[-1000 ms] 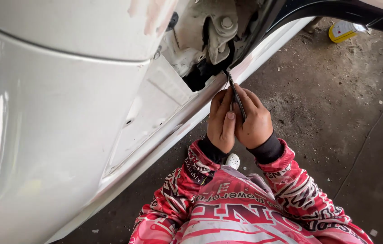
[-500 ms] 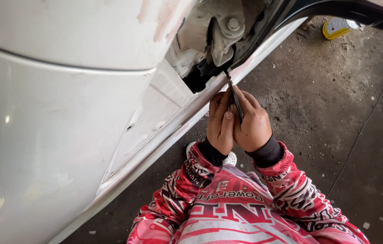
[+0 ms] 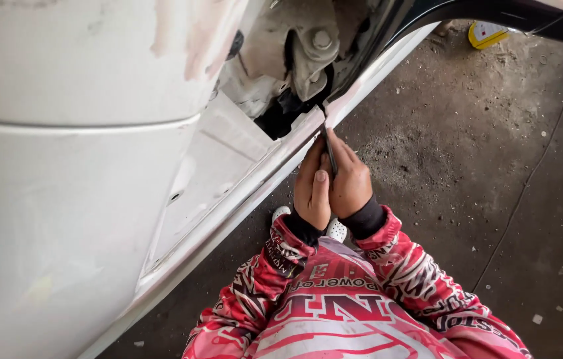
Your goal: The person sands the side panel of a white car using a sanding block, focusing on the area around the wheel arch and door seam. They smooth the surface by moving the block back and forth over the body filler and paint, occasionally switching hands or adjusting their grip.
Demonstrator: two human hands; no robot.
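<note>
Fingers of two hands, left hand (image 3: pixel 313 191) and right hand (image 3: pixel 348 181), clench one thin dark tool (image 3: pixel 329 147) (at the car sill (image 3: pixel 241 199)).

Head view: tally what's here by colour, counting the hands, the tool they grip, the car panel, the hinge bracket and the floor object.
Bare hands: 2, left hand and right hand
Dark: 1, thin tool gripped by both hands
White: 1, car body panel
Grey: 1, bolted hinge bracket
Yellow: 1, object on the floor
Total: 6

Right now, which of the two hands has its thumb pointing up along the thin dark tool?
The left hand: its thumb lies beside the thin dark tool. The right hand wraps around it.
</note>
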